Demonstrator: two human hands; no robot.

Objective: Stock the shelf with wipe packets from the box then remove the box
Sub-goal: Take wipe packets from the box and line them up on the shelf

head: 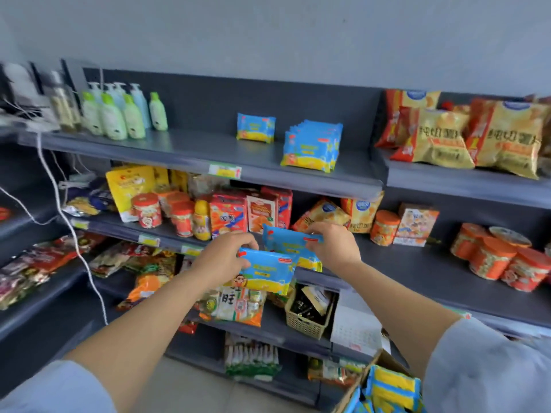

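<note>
The left hand [222,257] pinches one blue-and-yellow plastic wipe packet [265,274]; the right hand [334,244] pinches a second packet [290,241]. On the grey metal top shelf [190,147], one lone packet [255,127] stands beside a packet row [311,147]. The brown cardboard box [384,386] sits lower right, packets inside.

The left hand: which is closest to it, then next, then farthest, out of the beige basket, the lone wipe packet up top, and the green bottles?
From the left hand:
1. Beige basket, just below and to the right, on a lower shelf.
2. Lone wipe packet, standing on the top shelf, straight above.
3. Green bottles, far up at the top shelf's left end.
</note>
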